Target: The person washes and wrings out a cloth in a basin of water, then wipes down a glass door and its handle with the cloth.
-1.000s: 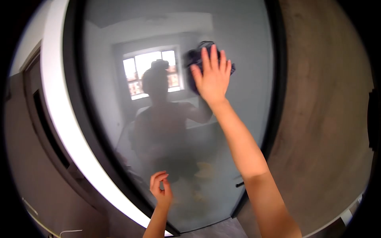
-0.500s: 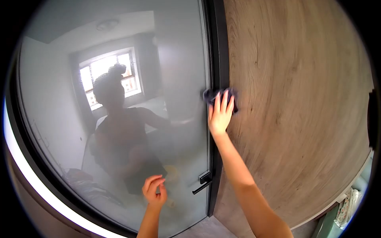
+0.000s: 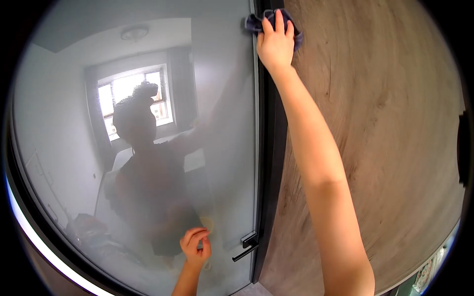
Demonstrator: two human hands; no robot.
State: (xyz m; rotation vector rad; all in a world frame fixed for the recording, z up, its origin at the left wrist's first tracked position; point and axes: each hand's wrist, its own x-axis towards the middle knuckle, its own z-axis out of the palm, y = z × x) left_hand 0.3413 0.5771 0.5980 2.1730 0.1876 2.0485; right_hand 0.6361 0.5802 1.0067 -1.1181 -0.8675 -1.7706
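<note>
My right hand (image 3: 276, 49) is raised high, fingers spread over a dark blue cloth (image 3: 297, 37) and pressing it to the black door frame (image 3: 271, 123). Part of the cloth sticks out past the fingers on both sides, over the glass edge and the wood panel. Low in front of the glossy grey glass door (image 3: 224, 148), my left hand (image 3: 196, 245) hangs with loosely curled fingers. A gap shows between its thumb and fingers, and nothing is in it.
A black lever handle (image 3: 245, 248) juts from the door's lower right. The wood-grain panel (image 3: 390, 138) stands right of the frame. Patterned fabric (image 3: 424, 276) shows at the lower right edge. The glass mirrors a person and a window.
My right hand has slid the cloth up along the door frame, the arm now stretched further. My left hand has shifted slightly down and right in view, still curled.
</note>
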